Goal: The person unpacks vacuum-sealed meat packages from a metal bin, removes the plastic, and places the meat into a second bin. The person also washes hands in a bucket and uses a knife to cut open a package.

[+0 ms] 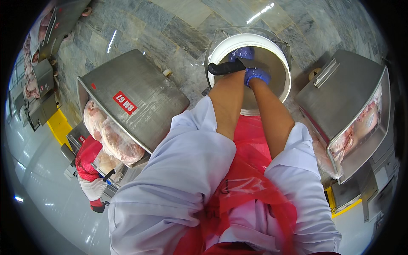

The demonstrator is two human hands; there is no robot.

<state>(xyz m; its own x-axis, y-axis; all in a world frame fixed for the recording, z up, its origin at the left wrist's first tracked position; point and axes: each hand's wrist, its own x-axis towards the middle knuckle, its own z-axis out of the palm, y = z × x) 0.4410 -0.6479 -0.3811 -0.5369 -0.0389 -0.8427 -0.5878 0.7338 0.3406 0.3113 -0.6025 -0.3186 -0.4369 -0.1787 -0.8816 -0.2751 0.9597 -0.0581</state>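
Observation:
Both my hands, in blue gloves, are inside a white round bucket of murky brownish liquid. My left hand is toward the far side, with its fingers partly hidden. Nearer and to the right is my right hand, its fingertips below the surface or out of sight. A black-handled knife lies across my left wrist, its handle pointing left over the rim. A short strip of blade shows beside my right glove; the rest is hidden. Which hand grips the knife, if either, I cannot tell.
A metal frame surrounds the bucket. To the left, a steel meat cart with a red label holds plastic-wrapped meat. Another steel cart with meat stands right. A co-worker in a red apron is at the lower left, near another black-handled knife.

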